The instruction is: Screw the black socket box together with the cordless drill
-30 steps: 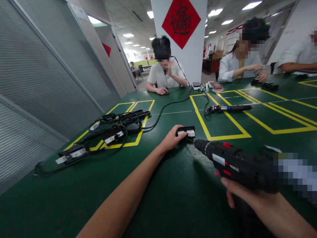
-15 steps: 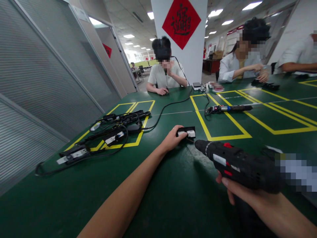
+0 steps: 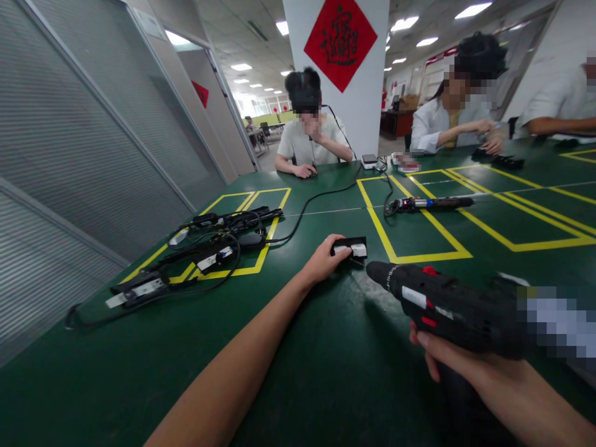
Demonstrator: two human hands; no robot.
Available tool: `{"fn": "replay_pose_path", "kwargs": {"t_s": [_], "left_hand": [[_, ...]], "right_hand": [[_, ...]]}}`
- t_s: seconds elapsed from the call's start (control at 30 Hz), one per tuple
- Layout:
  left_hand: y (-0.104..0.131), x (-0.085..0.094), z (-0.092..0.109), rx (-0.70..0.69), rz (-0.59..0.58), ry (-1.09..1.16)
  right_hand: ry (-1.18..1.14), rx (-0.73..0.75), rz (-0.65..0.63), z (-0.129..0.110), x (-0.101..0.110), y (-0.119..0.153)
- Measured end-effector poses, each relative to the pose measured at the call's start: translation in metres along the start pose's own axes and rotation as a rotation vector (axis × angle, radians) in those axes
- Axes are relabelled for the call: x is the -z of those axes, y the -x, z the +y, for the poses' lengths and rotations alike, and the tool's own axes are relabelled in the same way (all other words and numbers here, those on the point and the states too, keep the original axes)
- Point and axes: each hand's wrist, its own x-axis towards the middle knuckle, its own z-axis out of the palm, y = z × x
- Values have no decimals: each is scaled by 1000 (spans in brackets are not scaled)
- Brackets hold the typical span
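My left hand (image 3: 327,257) grips a small black part (image 3: 357,243) with a white label, holding it on the green table (image 3: 298,347) near the middle of the view. The thumb lies across the label. My right hand (image 3: 459,360) is wrapped round the handle of a black power drill (image 3: 447,305) with red details. The drill points left, its bit reaching towards the near edge of the black part. Whether the tip touches it I cannot tell.
Black parts with cables (image 3: 216,256) lie inside yellow tape at the left. A rod-shaped tool (image 3: 433,203) lies beyond the drill. Across the table sits a person (image 3: 286,139); two more people are at the right. A blurred patch is at the right edge.
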Motion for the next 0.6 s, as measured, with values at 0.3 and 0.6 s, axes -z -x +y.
{"fn": "replay_pose_path", "kwargs": {"t_s": [0.3,0.6], "left_hand": [[2,0,1,-15,35,-38],[1,1,4,-8,25,-52]], "right_hand": [[-45,34,-36,-3,4,-2],[81,43,-47,-13,6,2]]}}
